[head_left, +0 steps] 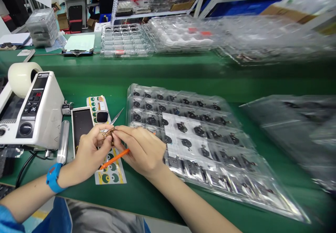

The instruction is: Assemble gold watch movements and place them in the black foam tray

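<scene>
My left hand [91, 150] pinches a small gold-coloured metal part [109, 133], mostly hidden by fingers. My right hand [143, 149] meets it there, its fingertips on the same part. Through the right hand's fingers runs an orange pen-like stick [115, 158], its lower end pointing down-left. A pointed silver blade or tweezer tip [117, 116] shows just above the fingers; whether it is held I cannot tell. Beneath the hands lies a sheet of green and yellow ring stickers [111, 178]. A square watch-like piece with a dark face [102, 116] rests at the sheet's upper part.
A white tape dispenser [44, 110] stands at left, beside a shallow dark-bottomed tray [82, 126] and a clear tube [63, 142]. At right is a clear blister tray [215, 138] of small black parts. More clear trays [181, 33] and a clipboard [79, 44] line the back ledge.
</scene>
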The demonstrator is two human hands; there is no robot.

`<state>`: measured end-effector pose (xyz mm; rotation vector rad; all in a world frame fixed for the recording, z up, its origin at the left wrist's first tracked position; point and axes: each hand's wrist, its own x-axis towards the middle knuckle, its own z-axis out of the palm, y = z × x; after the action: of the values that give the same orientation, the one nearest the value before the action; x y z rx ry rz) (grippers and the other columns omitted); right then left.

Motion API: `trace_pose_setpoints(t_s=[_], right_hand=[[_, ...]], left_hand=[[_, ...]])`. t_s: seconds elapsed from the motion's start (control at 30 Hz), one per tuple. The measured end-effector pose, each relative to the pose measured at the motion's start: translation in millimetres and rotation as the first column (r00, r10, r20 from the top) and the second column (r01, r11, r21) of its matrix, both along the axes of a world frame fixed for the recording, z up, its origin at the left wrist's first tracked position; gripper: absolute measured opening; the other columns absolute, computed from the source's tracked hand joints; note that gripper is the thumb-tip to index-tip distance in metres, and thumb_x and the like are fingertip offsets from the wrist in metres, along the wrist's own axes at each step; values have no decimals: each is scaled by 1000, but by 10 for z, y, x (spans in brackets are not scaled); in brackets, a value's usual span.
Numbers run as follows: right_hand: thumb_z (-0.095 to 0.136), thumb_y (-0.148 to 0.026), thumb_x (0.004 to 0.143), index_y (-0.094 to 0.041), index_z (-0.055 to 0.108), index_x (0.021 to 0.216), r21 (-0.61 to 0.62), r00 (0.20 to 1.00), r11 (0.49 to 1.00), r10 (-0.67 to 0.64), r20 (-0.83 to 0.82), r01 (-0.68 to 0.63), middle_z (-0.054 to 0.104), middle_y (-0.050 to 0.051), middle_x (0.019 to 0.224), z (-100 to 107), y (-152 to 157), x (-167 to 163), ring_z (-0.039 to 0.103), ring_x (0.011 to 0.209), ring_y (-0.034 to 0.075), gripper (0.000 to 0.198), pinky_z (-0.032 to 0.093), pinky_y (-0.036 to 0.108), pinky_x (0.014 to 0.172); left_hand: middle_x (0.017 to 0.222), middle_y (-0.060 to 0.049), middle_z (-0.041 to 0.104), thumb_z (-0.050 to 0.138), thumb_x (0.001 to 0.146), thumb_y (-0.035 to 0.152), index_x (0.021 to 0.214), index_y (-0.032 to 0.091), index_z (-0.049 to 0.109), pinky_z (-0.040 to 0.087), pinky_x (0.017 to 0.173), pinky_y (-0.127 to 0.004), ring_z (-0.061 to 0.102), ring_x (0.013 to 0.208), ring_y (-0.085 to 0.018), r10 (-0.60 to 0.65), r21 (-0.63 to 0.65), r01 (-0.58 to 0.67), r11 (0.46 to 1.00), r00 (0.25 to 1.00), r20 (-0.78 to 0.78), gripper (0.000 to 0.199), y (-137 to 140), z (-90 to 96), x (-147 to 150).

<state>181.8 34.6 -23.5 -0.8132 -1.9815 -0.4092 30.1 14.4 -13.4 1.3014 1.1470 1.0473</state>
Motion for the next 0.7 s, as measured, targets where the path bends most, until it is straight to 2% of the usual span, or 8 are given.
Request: trace_pose_setpoints(t_s=[0.2, 0.27, 0.33, 0.43, 0.5, 0.6, 0.63, 0.7], right_hand=[[58, -7, 88, -18, 56, 96, -5, 1000, 1000, -2, -25, 2, 74, 8, 81, -3, 5, -25, 62, 62, 17, 13, 46, 29, 56], [59, -8, 87, -19, 55, 96, -101, 995, 994, 39, -94, -48, 72, 7, 81, 28, -11, -31, 64, 68, 18, 14, 47, 28, 58], [59, -15, 89, -20, 55, 97, -251, 972, 955, 102, -211, -155, 68, 6, 82, 81, -29, -18, 60, 65, 16, 10, 46, 27, 55], [50, -23, 95, -21, 56, 96, -485, 914, 826, 84, -397, -287, 59, 1, 76, 177, -36, 42, 47, 53, 12, 6, 40, 25, 48], [47, -24, 96, -21, 57, 93, -634, 900, 691, 53, -433, -346, 50, -3, 66, 229, -22, 95, 43, 51, 11, 12, 37, 24, 48], [48, -27, 95, -21, 58, 90, -756, 891, 482, 149, -429, -444, 43, -5, 61, 268, 7, 151, 41, 51, 11, 13, 33, 24, 48], [47, -28, 95, -21, 57, 89, -764, 882, 444, 189, -431, -468, 44, -5, 62, 271, 13, 157, 41, 51, 11, 13, 33, 24, 49], [45, -27, 96, -22, 53, 87, -761, 872, 426, 234, -430, -489, 47, -4, 66, 265, 15, 148, 42, 53, 11, 13, 33, 24, 51]], left_hand=[[56, 5, 58, 60, 85, 30, 104, 18, 57, 35, 52, -21, 48, 51, -9, -10, -20, 11, 1000, 999, 41, 22, 21, 3, 13], [57, 5, 59, 64, 82, 29, 96, 18, 55, 37, 53, -20, 49, 52, -8, 19, -61, -11, 998, 991, 130, 20, 54, 24, 12], [57, 6, 59, 69, 76, 28, 84, 18, 53, 38, 53, -19, 49, 52, -7, 48, -105, -27, 994, 977, 206, 21, 100, 55, 4], [58, 5, 57, 73, 70, 26, 73, 17, 53, 42, 55, -20, 52, 54, -8, 66, -150, -29, 988, 968, 244, 22, 162, 116, -21], [62, 4, 58, 74, 67, 25, 72, 16, 56, 47, 58, -22, 56, 57, -9, 59, -175, -14, 984, 965, 255, 21, 183, 157, -39], [64, 3, 60, 74, 65, 26, 73, 15, 58, 50, 54, -24, 59, 53, -11, 13, -203, 46, 978, 960, 278, 21, 184, 208, -56], [62, 3, 59, 73, 64, 26, 73, 15, 58, 48, 50, -23, 58, 50, -10, -8, -211, 69, 975, 961, 278, 21, 180, 221, -58], [58, 5, 57, 73, 63, 25, 73, 15, 56, 42, 42, -20, 55, 44, -10, -38, -219, 97, 971, 965, 261, 21, 175, 239, -61]])
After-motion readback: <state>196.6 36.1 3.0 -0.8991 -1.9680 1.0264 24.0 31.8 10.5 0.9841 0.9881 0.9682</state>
